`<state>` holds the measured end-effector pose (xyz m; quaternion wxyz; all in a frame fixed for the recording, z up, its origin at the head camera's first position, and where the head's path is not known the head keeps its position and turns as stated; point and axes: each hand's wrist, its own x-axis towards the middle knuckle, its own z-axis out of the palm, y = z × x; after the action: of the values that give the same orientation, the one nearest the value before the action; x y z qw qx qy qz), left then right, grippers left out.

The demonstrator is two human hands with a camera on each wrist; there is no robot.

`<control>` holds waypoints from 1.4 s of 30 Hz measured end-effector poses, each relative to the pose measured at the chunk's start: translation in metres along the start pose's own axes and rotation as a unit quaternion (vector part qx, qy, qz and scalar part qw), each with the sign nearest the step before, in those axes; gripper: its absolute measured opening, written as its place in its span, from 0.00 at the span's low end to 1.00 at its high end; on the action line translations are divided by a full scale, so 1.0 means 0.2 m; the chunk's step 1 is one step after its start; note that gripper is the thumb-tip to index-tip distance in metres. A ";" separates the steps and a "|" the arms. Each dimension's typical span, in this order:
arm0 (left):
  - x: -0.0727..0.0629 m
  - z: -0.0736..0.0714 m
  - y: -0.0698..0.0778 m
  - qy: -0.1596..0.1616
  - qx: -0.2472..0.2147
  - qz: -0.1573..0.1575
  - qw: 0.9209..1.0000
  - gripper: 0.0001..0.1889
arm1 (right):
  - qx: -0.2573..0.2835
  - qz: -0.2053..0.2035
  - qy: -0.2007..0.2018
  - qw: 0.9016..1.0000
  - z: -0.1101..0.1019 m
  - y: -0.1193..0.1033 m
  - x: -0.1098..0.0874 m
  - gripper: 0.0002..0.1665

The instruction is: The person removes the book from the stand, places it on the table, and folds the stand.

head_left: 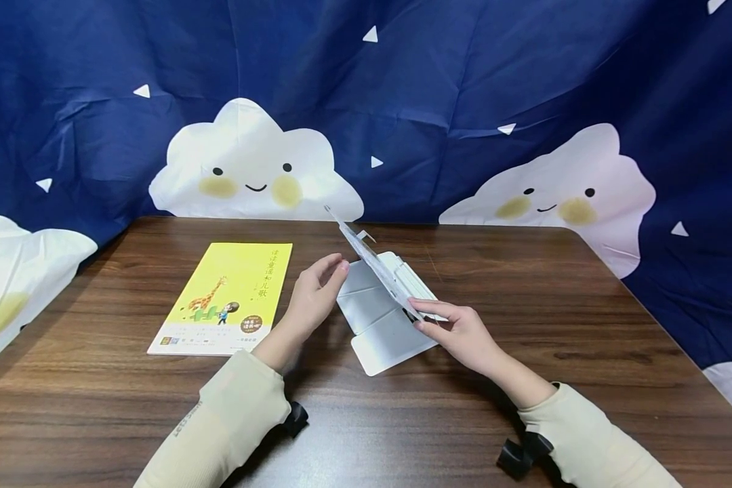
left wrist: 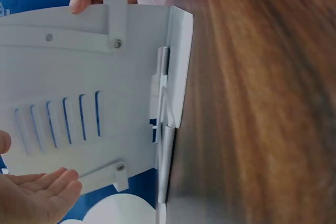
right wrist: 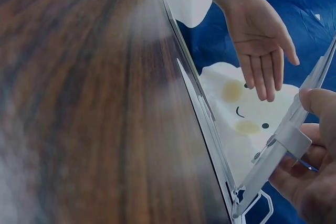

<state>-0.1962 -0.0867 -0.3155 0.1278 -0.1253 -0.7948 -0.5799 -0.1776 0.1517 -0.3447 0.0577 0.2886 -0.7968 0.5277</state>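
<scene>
A white folding book stand (head_left: 390, 339) rests on the table, its flat base on the wood and its slotted back panel (left wrist: 68, 77) tilted up. My right hand (head_left: 460, 332) pinches the panel's right edge between thumb and fingers, beside a page clip (right wrist: 294, 141). On the other side, my left hand (head_left: 317, 291) is held up near the panel, fingers extended and holding nothing. The right wrist view shows that left palm facing the stand with a gap between. A wire support shows near the hinge in the left wrist view.
A yellow children's book (head_left: 226, 298) lies closed on the dark wooden table (head_left: 366, 427), left of the left hand. Behind the table hangs a blue curtain (head_left: 415, 81) with white smiling clouds.
</scene>
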 end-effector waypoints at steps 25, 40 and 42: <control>-0.05 -0.02 0.05 0.024 -0.144 -0.009 0.989 0.15 | -0.087 -0.024 -0.006 0.996 0.05 -0.09 -0.02 0.18; -0.12 -0.08 0.02 0.015 -0.189 -0.070 0.979 0.11 | -0.141 -0.049 -0.018 0.989 0.07 -0.02 -0.02 0.21; -0.13 -0.08 0.02 0.012 -0.188 -0.079 0.979 0.11 | -0.148 -0.062 -0.016 0.987 0.08 -0.01 -0.02 0.22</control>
<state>-0.1704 -0.1025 -0.3166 0.0656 -0.0772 -0.6774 -0.7286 -0.1696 0.1396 -0.3515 0.1197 0.3345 -0.8473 0.3947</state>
